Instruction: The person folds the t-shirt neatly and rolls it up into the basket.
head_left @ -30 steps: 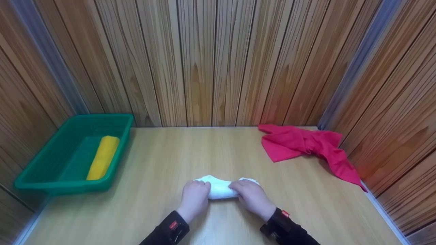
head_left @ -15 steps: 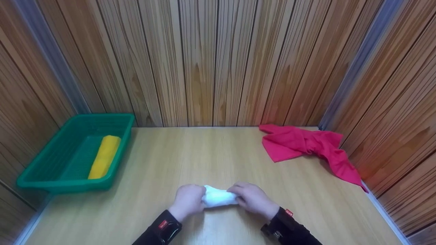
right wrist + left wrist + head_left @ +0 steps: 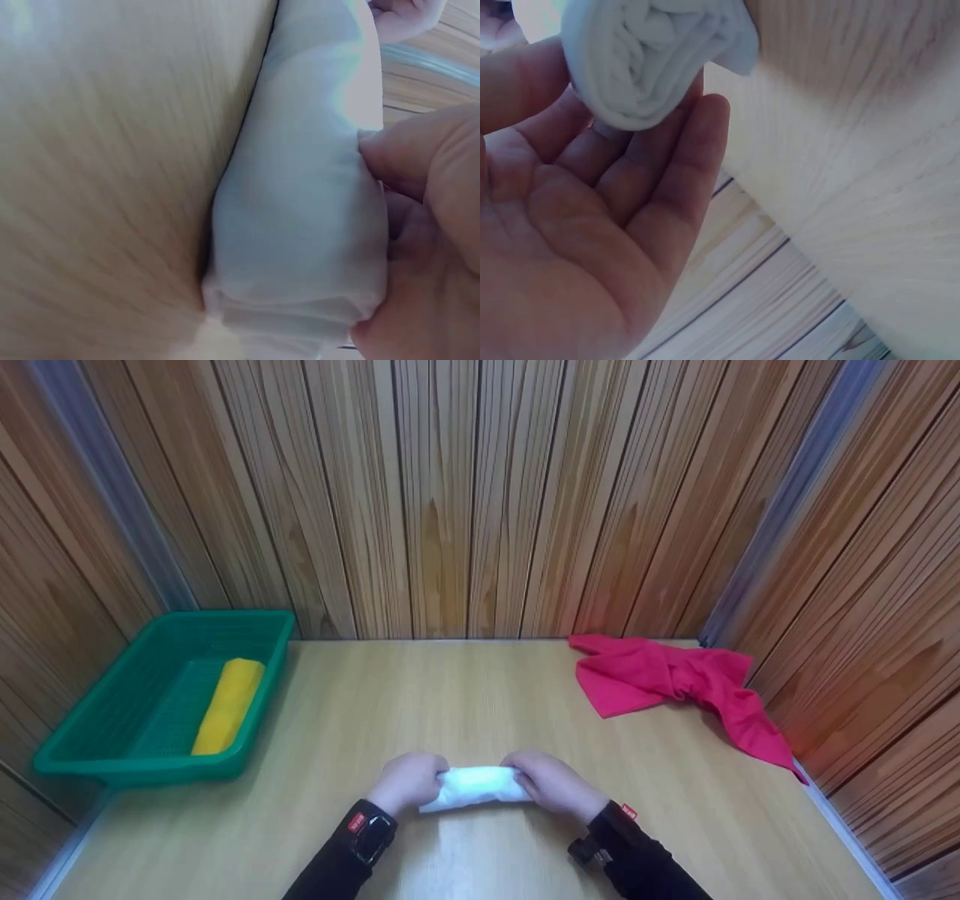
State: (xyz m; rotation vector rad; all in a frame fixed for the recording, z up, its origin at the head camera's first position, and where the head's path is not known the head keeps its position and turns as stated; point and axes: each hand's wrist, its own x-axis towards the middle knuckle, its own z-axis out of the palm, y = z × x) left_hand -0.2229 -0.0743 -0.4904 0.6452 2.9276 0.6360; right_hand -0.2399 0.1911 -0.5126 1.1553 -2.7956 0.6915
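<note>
A white cloth (image 3: 480, 786), rolled into a short thick cylinder, lies crosswise between my two hands near the front of the table. My left hand (image 3: 411, 784) grips its left end. In the left wrist view the spiral layers of the rolled cloth (image 3: 656, 60) show at that end, with the thumb on one side and the curled fingers beneath. My right hand (image 3: 559, 786) holds the other end. The right wrist view has the thumb (image 3: 409, 154) pressed on the smooth outside of the roll (image 3: 300, 195), with fingers tucked behind it.
A green plastic basket (image 3: 142, 769) stands at the left with a rolled yellow cloth (image 3: 229, 706) inside. At the back right, a crumpled red cloth (image 3: 675, 671) lies against the wood-panelled wall (image 3: 480, 502). Panelled walls close off both sides of the table (image 3: 420, 690).
The white cloth has gone from a looser bundle with raised corners to a smoother, narrower roll. My left hand has shifted left to its end; the right hand has moved little.
</note>
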